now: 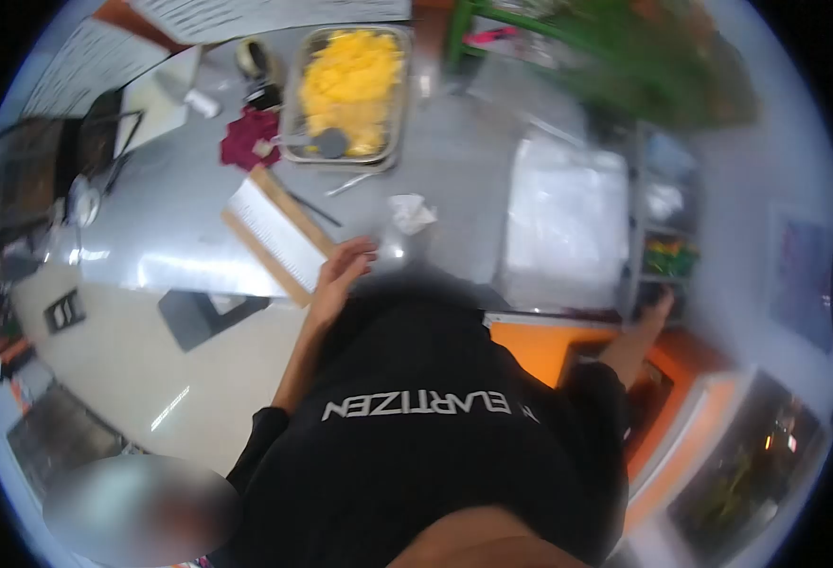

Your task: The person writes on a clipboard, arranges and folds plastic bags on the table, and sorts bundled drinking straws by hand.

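Observation:
My left hand [345, 263] rests at the near edge of the metal table, beside a ruled white paper strip on a brown board [279, 237]. Its fingers are loosely stretched, and nothing shows in them. A crumpled white tissue [411, 214] lies just beyond the fingertips. My right hand [656, 310] reaches to the nearest compartment of a divided organizer [640, 204] on the right. Blur and the dark compartment hide its fingertips, so I cannot make out whether it holds anything. Next to that organizer lies a stack of clear plastic bags [566, 222].
A metal tray [291, 118] of yellow food with a grey-ended utensil [331, 143] stands at the back. Near it are a maroon cloth [249, 138] and a tape dispenser [257, 71]. An orange cabinet [535, 346] is below the right side. Someone stands at lower left.

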Demonstrator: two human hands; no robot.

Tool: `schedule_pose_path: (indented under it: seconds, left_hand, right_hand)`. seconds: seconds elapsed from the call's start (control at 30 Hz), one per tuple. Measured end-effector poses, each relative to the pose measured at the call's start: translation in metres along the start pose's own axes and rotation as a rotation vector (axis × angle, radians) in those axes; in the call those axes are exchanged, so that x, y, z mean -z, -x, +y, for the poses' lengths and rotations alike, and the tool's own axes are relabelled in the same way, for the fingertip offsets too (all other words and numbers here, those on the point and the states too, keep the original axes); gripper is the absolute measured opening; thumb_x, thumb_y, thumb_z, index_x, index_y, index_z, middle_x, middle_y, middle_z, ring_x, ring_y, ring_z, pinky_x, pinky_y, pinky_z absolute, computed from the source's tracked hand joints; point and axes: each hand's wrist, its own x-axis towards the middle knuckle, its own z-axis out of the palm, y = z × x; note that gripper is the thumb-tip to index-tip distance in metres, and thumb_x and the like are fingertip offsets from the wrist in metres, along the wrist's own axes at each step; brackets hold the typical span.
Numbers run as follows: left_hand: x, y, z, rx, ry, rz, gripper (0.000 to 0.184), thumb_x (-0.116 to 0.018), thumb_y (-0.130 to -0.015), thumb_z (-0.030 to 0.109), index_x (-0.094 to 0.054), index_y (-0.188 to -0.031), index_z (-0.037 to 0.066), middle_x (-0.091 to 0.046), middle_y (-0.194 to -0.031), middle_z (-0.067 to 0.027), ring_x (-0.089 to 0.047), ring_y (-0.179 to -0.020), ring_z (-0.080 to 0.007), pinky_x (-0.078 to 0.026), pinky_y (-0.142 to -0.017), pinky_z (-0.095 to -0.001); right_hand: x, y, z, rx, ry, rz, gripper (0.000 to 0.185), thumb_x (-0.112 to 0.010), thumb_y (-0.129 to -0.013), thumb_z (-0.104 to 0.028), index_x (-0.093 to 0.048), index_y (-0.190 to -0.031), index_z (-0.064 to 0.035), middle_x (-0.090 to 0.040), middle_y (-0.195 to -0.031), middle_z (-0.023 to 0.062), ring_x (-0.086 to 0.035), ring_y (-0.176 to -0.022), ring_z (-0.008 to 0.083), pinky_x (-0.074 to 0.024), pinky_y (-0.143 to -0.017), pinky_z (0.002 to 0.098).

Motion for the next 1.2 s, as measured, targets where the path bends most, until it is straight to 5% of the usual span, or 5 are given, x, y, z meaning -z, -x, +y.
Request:
schedule_pose_path:
  seconds: [0.27, 0.43, 0.77, 0.87, 1.2]
  left_hand:
    - [0.006, -0.003, 0.031, -0.052, -0.126, -0.051, 0.042, -0.061, -0.1, 0.02, -0.053, -0.138, 0.003, -0.063, -0.13, -0.0137, -0.059, -0.12, -0.0237, -0.046, -0.102, -0.0363]
    - [0.004, -0.004, 0.046, -0.062, -0.213, -0.074, 0.04, -0.061, -0.1, 0.018, -0.054, -0.136, 0.002, -0.063, -0.13, -0.0137, -0.059, -0.119, -0.0231, -0.044, -0.103, -0.0355]
    - [-0.098, -0.036, 0.103, -0.236, -0.002, -0.492, 0.044, -0.067, -0.095, 0.022, -0.056, -0.132, 0.002, -0.065, -0.123, -0.0128, -0.062, -0.114, -0.0207, -0.046, -0.1, -0.0354]
    - [-0.069, -0.034, 0.119, 0.175, -0.111, -0.5, 0.051, -0.074, -0.089, 0.025, -0.055, -0.13, 0.0, -0.069, -0.112, -0.0114, -0.066, -0.099, -0.0184, -0.051, -0.09, -0.0352]
    - [-0.014, 0.029, 0.117, 0.186, 0.281, -0.296, 0.037, -0.076, -0.088, 0.012, -0.06, -0.118, -0.004, -0.07, -0.098, -0.0123, -0.071, -0.089, -0.0218, -0.059, -0.077, -0.0339]
  right_hand:
    - [0.027, 0.043, -0.074, -0.469, -1.407, 0.182, 0.054, -0.077, -0.077, -0.015, -0.059, -0.122, 0.0102, -0.062, -0.12, 0.0194, -0.062, -0.104, 0.0342, -0.0548, -0.087, 0.0536]
    - [0.07, 0.089, -0.13, -0.155, -0.943, 0.67, 0.045, -0.076, -0.082, -0.007, -0.058, -0.118, 0.012, -0.064, -0.115, 0.0168, -0.064, -0.093, 0.0272, -0.0576, -0.08, 0.0415]
    - [0.074, 0.385, -0.391, 0.343, -1.535, -0.945, 0.058, -0.07, -0.073, -0.006, -0.052, -0.127, 0.0017, -0.063, -0.093, 0.0106, -0.064, -0.083, 0.0236, -0.0522, -0.076, 0.0365]
    - [0.032, 0.448, -0.424, 0.333, -1.596, -1.394, 0.042, -0.073, -0.078, -0.006, -0.056, -0.116, 0.0017, -0.063, -0.091, 0.0109, -0.067, -0.082, 0.0243, -0.0552, -0.075, 0.0384]
    - [0.038, 0.523, -0.434, 0.674, -0.815, -1.134, 0.055, -0.079, -0.086, -0.03, -0.057, -0.124, 0.002, -0.066, -0.107, 0.0133, -0.066, -0.102, 0.0204, -0.053, -0.088, 0.0347]
